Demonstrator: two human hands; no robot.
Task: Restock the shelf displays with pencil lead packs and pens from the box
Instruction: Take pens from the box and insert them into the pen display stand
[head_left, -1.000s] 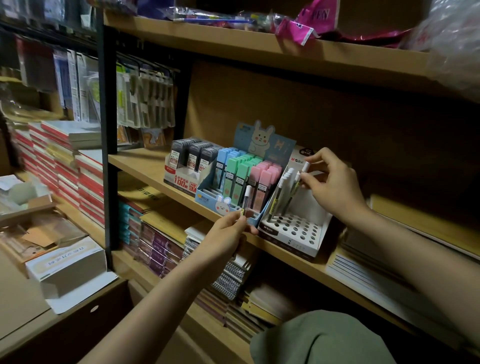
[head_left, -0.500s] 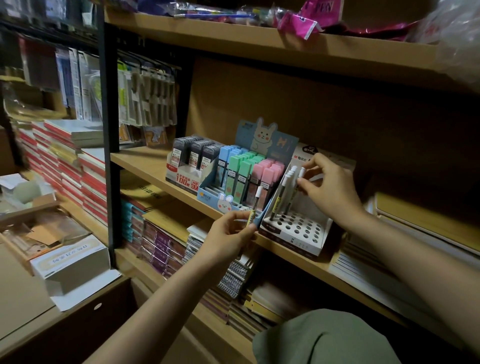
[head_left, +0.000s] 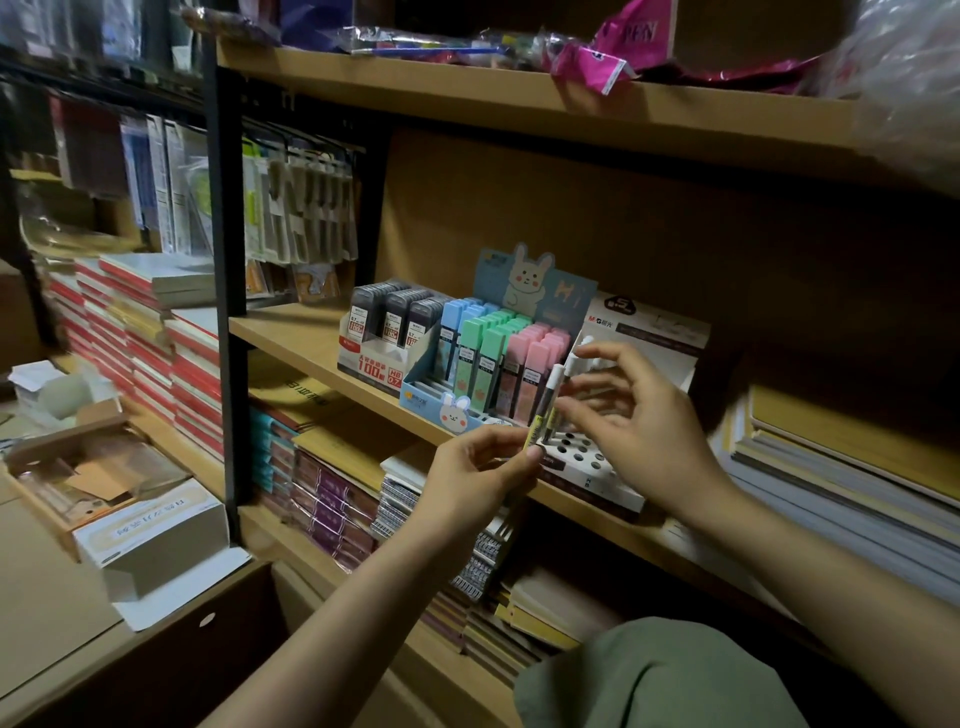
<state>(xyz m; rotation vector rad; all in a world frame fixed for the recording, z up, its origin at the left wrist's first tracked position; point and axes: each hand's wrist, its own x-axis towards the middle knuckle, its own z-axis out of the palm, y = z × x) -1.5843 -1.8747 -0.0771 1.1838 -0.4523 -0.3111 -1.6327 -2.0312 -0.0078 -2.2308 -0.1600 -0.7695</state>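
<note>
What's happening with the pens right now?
Left hand pinches a pen. Right hand open beside it. Pen stand holes just below. Nothing blocking.

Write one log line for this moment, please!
left hand: pinches pen | right hand: open near pens | pen stand: mostly unfilled

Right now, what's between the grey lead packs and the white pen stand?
In the head view, the bunny box sits between the grey lead packs and the pen stand, filled with blue, green and pink packs.
</note>
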